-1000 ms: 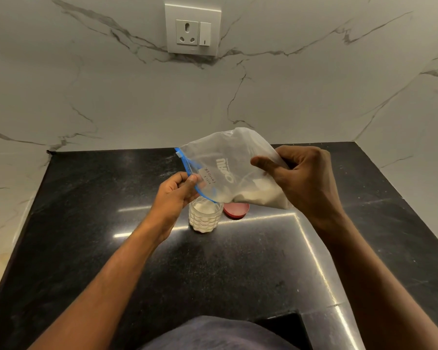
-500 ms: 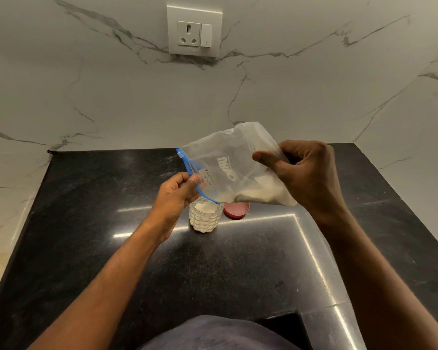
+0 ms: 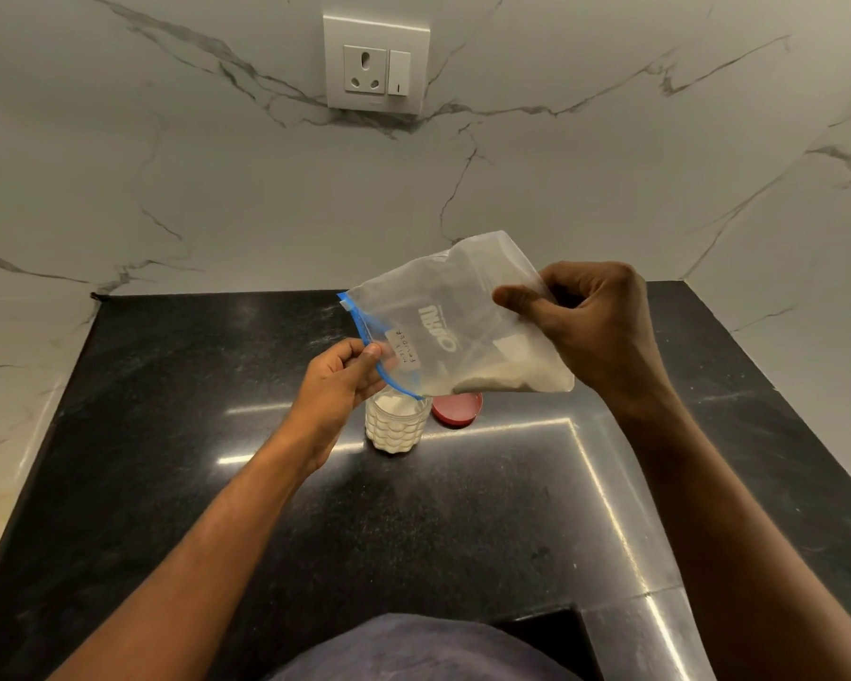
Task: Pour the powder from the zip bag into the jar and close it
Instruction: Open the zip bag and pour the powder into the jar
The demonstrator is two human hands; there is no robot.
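Observation:
A clear zip bag [image 3: 443,317] with a blue zip strip is held tilted above the counter, its open mouth pointing down and left. White powder [image 3: 512,376] lies along the bag's lower edge. My left hand [image 3: 337,380] pinches the zip edge, and the mouth's lowest corner hangs just over a small textured glass jar [image 3: 395,427] filled with white powder. My right hand [image 3: 590,331] grips the bag's closed end, raised higher than the mouth. The red lid [image 3: 458,410] lies flat on the counter just right of the jar, partly hidden by the bag.
The black stone counter [image 3: 463,523] runs to marble walls at the back, left and right. A white wall socket [image 3: 375,63] sits high on the back wall. My dark clothing shows at the bottom edge.
My right hand has lifted the bag's closed end a little higher, steepening the tilt. The left hand stays at the zip edge over the jar.

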